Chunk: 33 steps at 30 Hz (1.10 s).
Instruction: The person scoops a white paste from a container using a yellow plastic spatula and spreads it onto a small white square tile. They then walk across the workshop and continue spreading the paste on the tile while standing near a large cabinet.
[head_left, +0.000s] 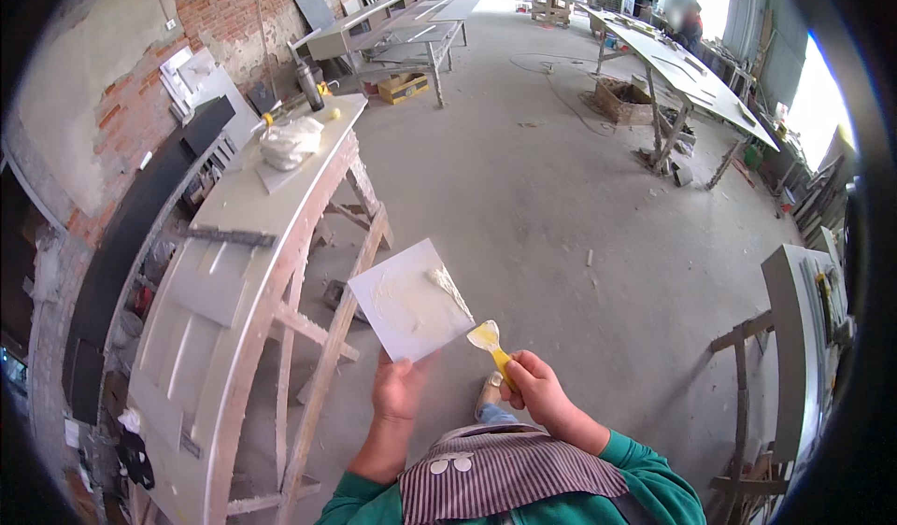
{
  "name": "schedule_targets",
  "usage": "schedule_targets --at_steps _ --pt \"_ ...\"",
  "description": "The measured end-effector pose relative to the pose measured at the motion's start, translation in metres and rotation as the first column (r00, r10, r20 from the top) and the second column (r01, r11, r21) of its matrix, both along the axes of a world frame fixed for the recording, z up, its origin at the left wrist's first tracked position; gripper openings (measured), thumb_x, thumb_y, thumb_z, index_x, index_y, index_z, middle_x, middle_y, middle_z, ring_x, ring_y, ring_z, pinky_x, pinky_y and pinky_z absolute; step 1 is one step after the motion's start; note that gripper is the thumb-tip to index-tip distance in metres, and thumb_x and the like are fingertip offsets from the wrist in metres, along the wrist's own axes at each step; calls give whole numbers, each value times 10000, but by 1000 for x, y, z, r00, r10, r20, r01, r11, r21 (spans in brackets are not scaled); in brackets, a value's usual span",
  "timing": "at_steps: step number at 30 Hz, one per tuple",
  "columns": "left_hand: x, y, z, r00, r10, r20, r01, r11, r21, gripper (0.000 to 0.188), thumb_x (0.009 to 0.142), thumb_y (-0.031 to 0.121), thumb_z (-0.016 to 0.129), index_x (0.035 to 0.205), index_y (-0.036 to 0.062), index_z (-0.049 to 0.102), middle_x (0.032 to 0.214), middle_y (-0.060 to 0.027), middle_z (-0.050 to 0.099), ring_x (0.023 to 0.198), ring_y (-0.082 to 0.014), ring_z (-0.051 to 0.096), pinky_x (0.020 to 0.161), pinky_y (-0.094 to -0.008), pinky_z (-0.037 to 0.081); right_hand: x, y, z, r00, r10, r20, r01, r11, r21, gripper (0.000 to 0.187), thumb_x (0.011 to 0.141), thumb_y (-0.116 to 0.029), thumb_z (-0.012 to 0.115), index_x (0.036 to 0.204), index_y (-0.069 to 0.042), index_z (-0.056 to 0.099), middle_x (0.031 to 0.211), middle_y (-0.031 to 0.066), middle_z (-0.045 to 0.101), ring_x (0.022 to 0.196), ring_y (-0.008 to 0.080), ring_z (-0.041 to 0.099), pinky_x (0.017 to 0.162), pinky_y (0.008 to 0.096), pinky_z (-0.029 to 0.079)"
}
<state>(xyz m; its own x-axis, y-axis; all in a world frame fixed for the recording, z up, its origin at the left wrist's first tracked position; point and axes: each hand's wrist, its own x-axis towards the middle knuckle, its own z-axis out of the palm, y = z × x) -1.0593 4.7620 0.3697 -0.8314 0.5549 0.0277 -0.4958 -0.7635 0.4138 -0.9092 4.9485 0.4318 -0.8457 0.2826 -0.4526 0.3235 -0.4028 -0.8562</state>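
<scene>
Over the floor (pixel 561 245), the person's left hand (pixel 392 396) grips the white board (pixel 397 305) near its bottom corner; it looks light, stiff, probably slippery under the paste (pixel 450 289), safest by clean edges. The right hand's (pixel 542 394) fingers clasp a yellow scraper (pixel 501 361).

A long, cream-topped workbench (pixel 250 211) runs along the left on rough wooden legs. At its far end stand a dark cylindrical bottle (pixel 309 88) and, just beside it, a small pale-yellow round object (pixel 334 114). Nearer, a crumpled white plastic bag (pixel 291 143) lies partly over a small flat board (pixel 273 178). A dark strip (pixel 232 236) crosses the top (its material is unclear), with a pale panel (pixel 204 293) beyond it toward the near end. The grey floor (pixel 523 226) carries a yellow open box (pixel 404 88) and a brown open bin (pixel 621 105).
</scene>
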Motion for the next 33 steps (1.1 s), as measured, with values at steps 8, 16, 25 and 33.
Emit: schedule_targets --at_steps 8,16,25,33 --pt "-92 97 27 998 -8 -56 3 995 -100 779 748 -127 407 1485 117 350 1495 -157 402 1363 -377 421 1110 -570 408 -115 97 2 1000 -11 12 11 1000 -26 168 1026 -216 470 1032 -53 508 690 26 560 552 84 449 487 233 344" --pt "-173 166 14 994 -64 -83 43 971 -235 790 697 -135 433 1449 105 419 1463 -160 442 1352 -386 434 1093 -576 422 -202 174 -11 997 -79 21 79 997 3 166 1023 -217 490 1012 -55 523 677 23 546 524 83 431 459 239 326" --pt "-332 267 -43 968 -224 -117 172 923 -346 723 675 -85 507 1378 82 522 1368 -162 549 1278 -389 516 1055 -588 436 -339 289 -18 981 -187 -48 192 974 118 166 1025 -208 497 1018 -46 533 663 2 512 520 74 413 457 235 312" --pt "-487 336 1 870 -479 -119 404 829 -387 623 682 1 623 1303 4 583 1212 -140 657 1116 -309 629 926 -511 523 -449 397 29 981 21 195 -118 858 501 239 1002 -208 530 1086 -7 627 728 38 602 640 110 559 594 278 469"
